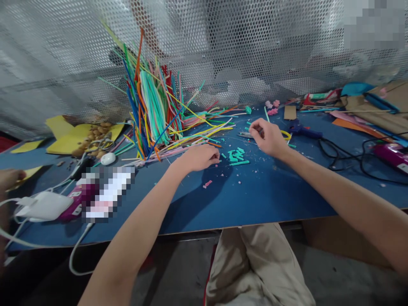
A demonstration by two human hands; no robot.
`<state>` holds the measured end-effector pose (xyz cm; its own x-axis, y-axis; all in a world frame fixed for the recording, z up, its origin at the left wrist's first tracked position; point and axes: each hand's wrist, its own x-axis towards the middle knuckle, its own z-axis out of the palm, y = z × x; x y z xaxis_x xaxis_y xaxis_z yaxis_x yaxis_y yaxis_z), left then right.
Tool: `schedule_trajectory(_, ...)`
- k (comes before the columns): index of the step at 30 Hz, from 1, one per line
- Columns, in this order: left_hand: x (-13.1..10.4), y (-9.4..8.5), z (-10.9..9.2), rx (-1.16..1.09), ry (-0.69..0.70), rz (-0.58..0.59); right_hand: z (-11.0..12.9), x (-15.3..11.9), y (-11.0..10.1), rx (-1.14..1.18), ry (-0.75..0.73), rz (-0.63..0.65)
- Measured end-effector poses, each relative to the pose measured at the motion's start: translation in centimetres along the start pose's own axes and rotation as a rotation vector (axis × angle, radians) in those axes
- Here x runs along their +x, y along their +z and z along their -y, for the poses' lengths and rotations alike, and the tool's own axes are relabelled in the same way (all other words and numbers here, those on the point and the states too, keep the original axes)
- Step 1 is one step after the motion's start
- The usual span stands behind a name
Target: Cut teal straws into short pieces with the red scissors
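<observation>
My left hand (201, 157) is closed in a pinch just above the table, left of a small heap of cut green pieces (236, 155). What its fingertips hold, if anything, is too small to make out. My right hand (268, 137) is raised beyond the heap, thumb and fingertips together; any held thing is too fine to name. Faint thin lines, perhaps thread, show near both hands. Under the right hand lies a cutting tool with metal jaws (245, 134) and a yellow handle (286, 135), partly hidden. Small pink bits (207, 184) are scattered in front of the left hand.
Colourful pipe cleaners (153, 108) stand bundled at the back left. A phone (110, 193), white charger (47, 205) and cables lie left, near another person's hand (11, 178). Right are a blue glue gun (304, 130), black cable and coloured paper (353, 126). Perforated metal (239, 55) rises behind.
</observation>
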<state>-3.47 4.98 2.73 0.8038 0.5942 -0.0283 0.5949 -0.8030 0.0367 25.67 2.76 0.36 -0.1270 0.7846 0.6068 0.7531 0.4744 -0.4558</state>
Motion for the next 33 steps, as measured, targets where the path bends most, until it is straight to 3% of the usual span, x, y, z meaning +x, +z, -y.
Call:
schedule_trajectory(7,0.2,-0.8,-1.5,0.066,-0.236,-0.366,2.8,-1.0,0.5,0.097,-0.103,0.108)
schedule_trajectory(9,0.3,-0.8,-1.7,-0.052,-0.232,-0.435,3.4,-1.2,1.0,0.173,-0.092,0.13)
schedule_trajectory(12,0.7,-0.5,-2.2,-0.36,-0.197,-0.524,3.9,-1.4,2.1,0.432,0.043,0.098)
schedule_trajectory(15,1.1,-0.2,-3.1,-0.67,-0.193,-0.541,4.4,-1.6,3.0,0.654,0.167,0.086)
schedule_trajectory(21,1.4,0.7,-4.4,-1.074,-0.19,-0.54,4.8,-1.7,3.0,0.761,0.217,0.095)
schedule_trajectory(33,1.7,1.7,-4.4,-1.24,-0.19,-0.491,4.6,-2.0,2.6,0.655,0.141,0.068)
